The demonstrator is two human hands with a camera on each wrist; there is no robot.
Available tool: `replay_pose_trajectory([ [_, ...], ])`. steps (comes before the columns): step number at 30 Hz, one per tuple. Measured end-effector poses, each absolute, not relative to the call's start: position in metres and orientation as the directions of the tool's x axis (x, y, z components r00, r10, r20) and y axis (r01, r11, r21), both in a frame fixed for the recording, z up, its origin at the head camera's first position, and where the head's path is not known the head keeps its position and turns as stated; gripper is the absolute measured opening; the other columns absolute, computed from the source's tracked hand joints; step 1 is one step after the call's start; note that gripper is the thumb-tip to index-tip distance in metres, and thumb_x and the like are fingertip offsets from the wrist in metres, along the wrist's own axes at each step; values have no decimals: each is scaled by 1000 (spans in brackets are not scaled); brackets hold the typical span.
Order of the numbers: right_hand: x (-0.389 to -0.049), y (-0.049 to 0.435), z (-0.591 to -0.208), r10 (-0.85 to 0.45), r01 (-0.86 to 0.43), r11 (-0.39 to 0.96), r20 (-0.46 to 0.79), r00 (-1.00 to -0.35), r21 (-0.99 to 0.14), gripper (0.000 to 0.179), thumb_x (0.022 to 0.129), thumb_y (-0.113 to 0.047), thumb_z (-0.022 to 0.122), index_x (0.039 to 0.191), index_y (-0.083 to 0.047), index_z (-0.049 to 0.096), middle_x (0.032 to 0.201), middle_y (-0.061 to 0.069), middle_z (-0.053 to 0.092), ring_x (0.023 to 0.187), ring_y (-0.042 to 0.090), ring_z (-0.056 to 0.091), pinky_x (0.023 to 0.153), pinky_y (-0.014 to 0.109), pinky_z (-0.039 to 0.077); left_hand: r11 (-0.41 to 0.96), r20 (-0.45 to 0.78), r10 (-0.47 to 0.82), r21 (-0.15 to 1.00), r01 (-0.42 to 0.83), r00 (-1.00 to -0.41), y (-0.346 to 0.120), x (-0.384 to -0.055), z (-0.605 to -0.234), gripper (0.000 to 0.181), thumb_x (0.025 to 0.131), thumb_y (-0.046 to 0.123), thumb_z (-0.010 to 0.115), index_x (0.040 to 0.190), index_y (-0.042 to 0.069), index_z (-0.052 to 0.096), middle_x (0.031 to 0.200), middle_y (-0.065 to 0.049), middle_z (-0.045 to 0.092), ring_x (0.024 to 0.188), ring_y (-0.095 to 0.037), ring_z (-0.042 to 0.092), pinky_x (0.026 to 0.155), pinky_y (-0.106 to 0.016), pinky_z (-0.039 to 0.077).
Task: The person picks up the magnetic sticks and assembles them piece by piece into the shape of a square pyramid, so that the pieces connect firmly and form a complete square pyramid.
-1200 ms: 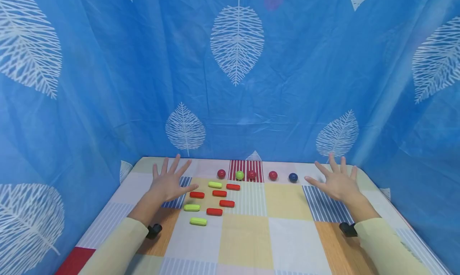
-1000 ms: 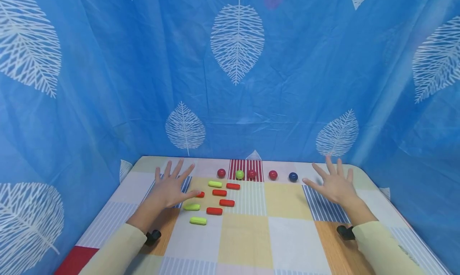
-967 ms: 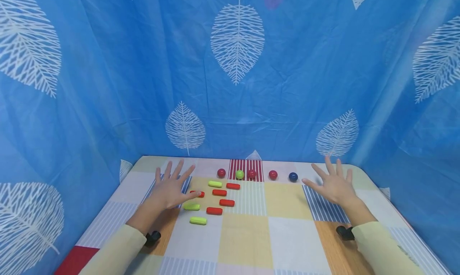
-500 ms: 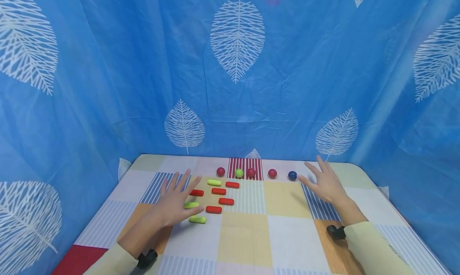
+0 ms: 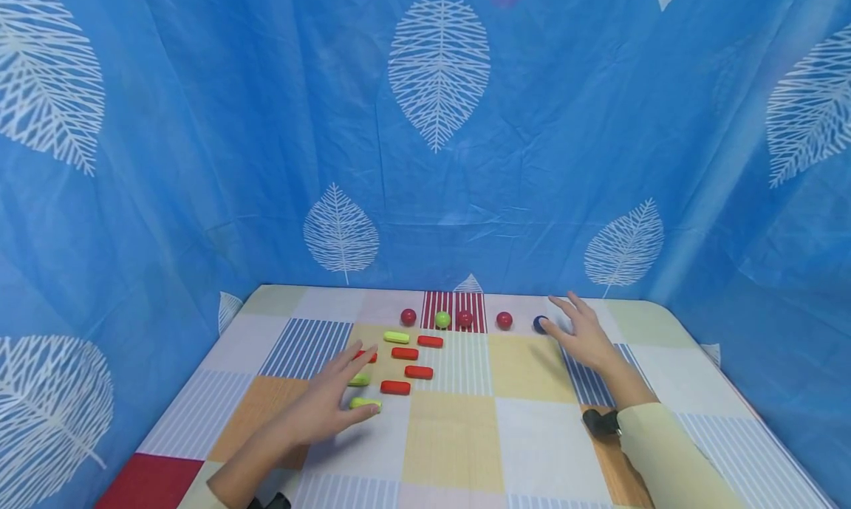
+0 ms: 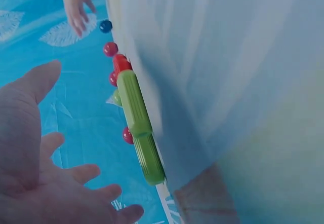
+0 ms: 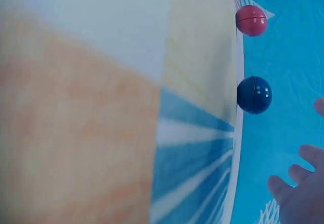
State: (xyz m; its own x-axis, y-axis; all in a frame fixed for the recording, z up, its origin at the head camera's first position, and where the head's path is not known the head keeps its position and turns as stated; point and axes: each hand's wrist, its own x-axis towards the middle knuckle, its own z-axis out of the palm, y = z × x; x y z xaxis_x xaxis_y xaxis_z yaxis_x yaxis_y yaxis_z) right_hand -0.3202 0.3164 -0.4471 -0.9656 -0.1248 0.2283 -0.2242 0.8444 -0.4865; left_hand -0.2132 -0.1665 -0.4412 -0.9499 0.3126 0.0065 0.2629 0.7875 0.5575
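Note:
My left hand (image 5: 326, 402), fingers spread and nothing in it, hovers over the left side of a group of small bars. Nearest to it are a yellow-green bar (image 5: 357, 402) by the thumb and another yellow-green bar (image 5: 360, 380) by the fingers, both partly covered. The left wrist view shows ribbed sides on a green bar (image 6: 134, 102). A red bar (image 5: 395, 387) lies just right of the hand. My right hand (image 5: 586, 339), also holding nothing, is above the table close to a glossy dark blue ball (image 5: 538, 323). Its thumb overlaps the ball in the head view; the right wrist view shows them apart.
Along the back of the patchwork-covered table (image 5: 459, 450) stand a red ball (image 5: 408, 317), a green ball (image 5: 442, 319) and two more red balls. Several other red bars lie left of centre, with a third yellow-green bar (image 5: 396, 337). A blue leaf-print curtain (image 5: 532, 162) surrounds the table.
My left hand has moved down and right, from beside the bars to over them. My right hand has shifted left to the blue ball. Bars and balls have stayed in place.

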Motion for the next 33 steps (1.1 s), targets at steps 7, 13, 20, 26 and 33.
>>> replay_pose_trajectory([
  [7, -329, 310, -452, -115, -214, 818, 213, -970, -533, 71, 101, -47, 60, 155, -5, 40, 164, 33, 19, 149, 59, 16, 114, 78, 21, 697, -42, 298, 692, 188, -954, -167, -205, -442, 76, 88, 48, 78, 154, 35, 43, 164, -2, 38, 152, -34, 34, 115, -66, 36],
  [13, -334, 306, -454, -102, -200, 794, 199, -975, -574, 70, 100, -42, 64, 154, -4, 41, 163, 34, 22, 149, 57, 21, 115, 73, 28, 624, -81, 303, 770, 133, -950, -169, -203, -442, 61, 89, 43, 78, 144, 29, 55, 153, -2, 50, 141, -33, 49, 109, -62, 46],
  [20, -340, 306, -455, -101, -152, 760, 116, -988, -631, 64, 99, -37, 67, 148, -2, 49, 157, 31, 36, 143, 53, 37, 111, 64, 40, 607, -80, 271, 788, 106, -959, -170, -205, -442, 48, 87, 27, 82, 132, 18, 66, 132, 0, 65, 124, -25, 62, 105, -50, 53],
  [26, -341, 305, -457, -82, -97, 746, 53, -995, -659, 60, 97, -35, 71, 145, -5, 54, 154, 29, 43, 138, 51, 46, 107, 62, 47, 664, -104, 172, 746, 37, -979, -166, -208, -442, 40, 80, 13, 86, 118, 15, 73, 115, 1, 71, 106, -17, 67, 96, -42, 58],
  [33, -345, 304, -462, -75, -107, 719, 76, -994, -686, 50, 94, -26, 75, 136, -2, 62, 142, 30, 55, 128, 50, 55, 98, 56, 55, 659, -111, 188, 751, 42, -976, -167, -214, -443, 33, 80, 5, 85, 111, 14, 76, 111, 0, 72, 94, -14, 63, 87, -34, 59],
])
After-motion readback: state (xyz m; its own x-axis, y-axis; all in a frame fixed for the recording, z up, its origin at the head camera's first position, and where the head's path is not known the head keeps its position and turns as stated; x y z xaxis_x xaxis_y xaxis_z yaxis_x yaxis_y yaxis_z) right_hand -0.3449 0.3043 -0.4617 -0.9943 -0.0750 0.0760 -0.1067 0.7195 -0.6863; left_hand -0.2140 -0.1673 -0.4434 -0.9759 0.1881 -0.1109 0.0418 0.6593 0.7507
